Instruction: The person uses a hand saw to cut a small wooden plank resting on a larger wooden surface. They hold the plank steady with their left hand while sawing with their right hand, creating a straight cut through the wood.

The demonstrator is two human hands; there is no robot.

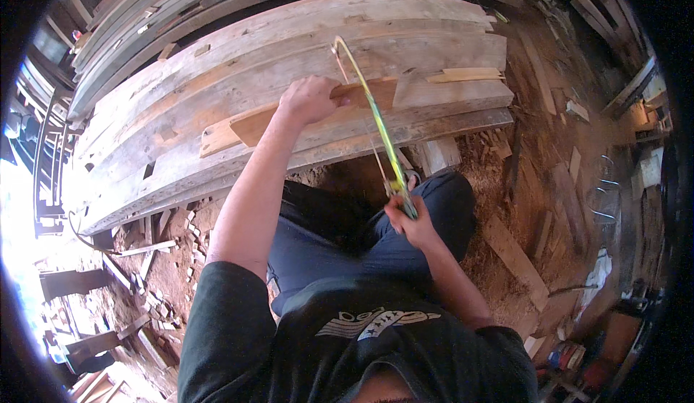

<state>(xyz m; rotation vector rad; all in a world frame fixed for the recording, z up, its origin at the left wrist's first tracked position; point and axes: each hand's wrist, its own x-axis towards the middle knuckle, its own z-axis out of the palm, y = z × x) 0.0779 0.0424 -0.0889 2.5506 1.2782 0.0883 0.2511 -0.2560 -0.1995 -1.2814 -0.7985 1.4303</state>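
A bow saw (379, 117) with a slim yellow-green frame slants across the middle of the view, its handle near the person's lap and its curved far end above the planks. Its thin blade runs on the left side of the frame and passes over a brown board (260, 126); whether the teeth bite into the wood cannot be told. The right hand (407, 219) is closed around the saw's handle, just above the thigh. The left hand (307, 101) is bent over the brown board, fingers curled on it to the left of the blade. That board lies lengthwise near the front edge of a tabletop (434, 34) of broad, weathered planks, with a lighter orange piece (217, 139) showing at its left end. A narrow pale strip (466, 75) lies on the planks farther right. Dark trousers (332, 247) and a black shirt (231, 316) show below. Long beams (210, 16) lie beyond the far side. Small offcuts (191, 226) litter the reddish ground at left, and a flat plank (517, 262) lies on the right.
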